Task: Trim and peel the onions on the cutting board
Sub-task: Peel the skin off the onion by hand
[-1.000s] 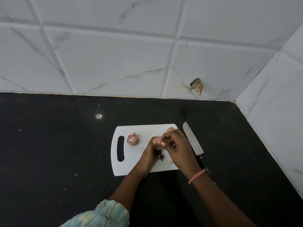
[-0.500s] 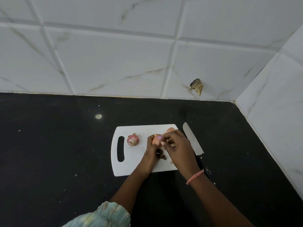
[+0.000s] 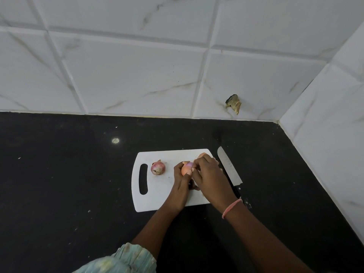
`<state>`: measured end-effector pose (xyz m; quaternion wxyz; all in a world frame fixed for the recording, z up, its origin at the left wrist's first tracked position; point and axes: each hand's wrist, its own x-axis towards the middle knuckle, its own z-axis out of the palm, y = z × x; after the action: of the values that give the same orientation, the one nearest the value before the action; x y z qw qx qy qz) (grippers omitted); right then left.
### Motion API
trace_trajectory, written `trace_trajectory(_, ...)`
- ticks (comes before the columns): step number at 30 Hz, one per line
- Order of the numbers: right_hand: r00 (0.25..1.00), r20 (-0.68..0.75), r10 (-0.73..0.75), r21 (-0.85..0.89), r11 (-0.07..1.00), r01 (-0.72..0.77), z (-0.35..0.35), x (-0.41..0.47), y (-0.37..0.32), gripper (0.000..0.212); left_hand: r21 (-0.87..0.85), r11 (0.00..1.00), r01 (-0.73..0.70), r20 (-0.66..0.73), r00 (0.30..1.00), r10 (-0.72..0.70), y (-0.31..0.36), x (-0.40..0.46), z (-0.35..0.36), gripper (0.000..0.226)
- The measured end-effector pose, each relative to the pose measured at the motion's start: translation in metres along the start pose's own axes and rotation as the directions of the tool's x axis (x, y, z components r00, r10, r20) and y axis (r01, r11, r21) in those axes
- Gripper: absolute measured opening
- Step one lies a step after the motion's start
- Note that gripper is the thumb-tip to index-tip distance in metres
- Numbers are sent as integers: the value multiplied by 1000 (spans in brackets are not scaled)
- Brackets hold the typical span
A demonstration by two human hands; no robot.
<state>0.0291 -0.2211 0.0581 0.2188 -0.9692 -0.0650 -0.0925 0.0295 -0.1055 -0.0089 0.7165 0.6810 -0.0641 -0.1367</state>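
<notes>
left hand (image 3: 182, 182) grips onion (image 3: 186, 168) | right hand (image 3: 209, 174) apparently pinches its skin, touching

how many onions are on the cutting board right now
2. One onion with its skin on lies on the cutting board near its handle slot; the other is gripped by the left hand while the right hand peels. Hands may hide more.

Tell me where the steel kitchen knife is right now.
In the head view, the steel kitchen knife lies on the black countertop, just off the white plastic cutting board's right edge, beside the right hand.
</notes>
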Motion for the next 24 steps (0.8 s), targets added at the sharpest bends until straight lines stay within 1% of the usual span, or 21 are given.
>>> trace_trajectory(3,999,32,-21,-16,1000,21,1,4,0,18,-9,1000,-4,4,1000,4,2,-2,-1,32)
trace_trajectory(5,997,78,-27,51,998,23,0,4,1,16,-34,999,4,14,1000,-3,5,-2,-1,30)
trace_trajectory(7,993,113,19,217,975,-43,-2,3,4,8,-66,998,14,13,1000,-13,6,0,-3,38)
trace_trajectory(8,992,105,64,317,944,-95,-2,1,4,4,-83,996,22,8,1000,-21,5,1,-4,42)
trace_trajectory(10,990,29,141,462,876,-138,0,-3,6,7,-103,994,24,-7,1000,-25,4,2,-6,48)
trace_trajectory(11,988,-8,155,491,861,-131,1,-4,7,11,-110,994,19,-10,1000,-20,4,1,-6,49)
trace_trajectory(13,985,-43,165,492,862,-123,3,-6,7,16,-124,992,3,-13,1000,-5,2,1,-7,47)
trace_trajectory(16,979,-61,192,465,874,-142,6,-6,12,11,-163,986,14,-34,999,-20,1,0,-10,51)
trace_trajectory(20,971,-62,233,511,843,-169,10,-8,14,11,-228,974,17,-108,993,-42,0,2,-13,46)
trace_trajectory(24,969,-40,245,510,839,-191,8,-8,14,13,-271,963,12,-120,992,-46,-2,3,-11,47)
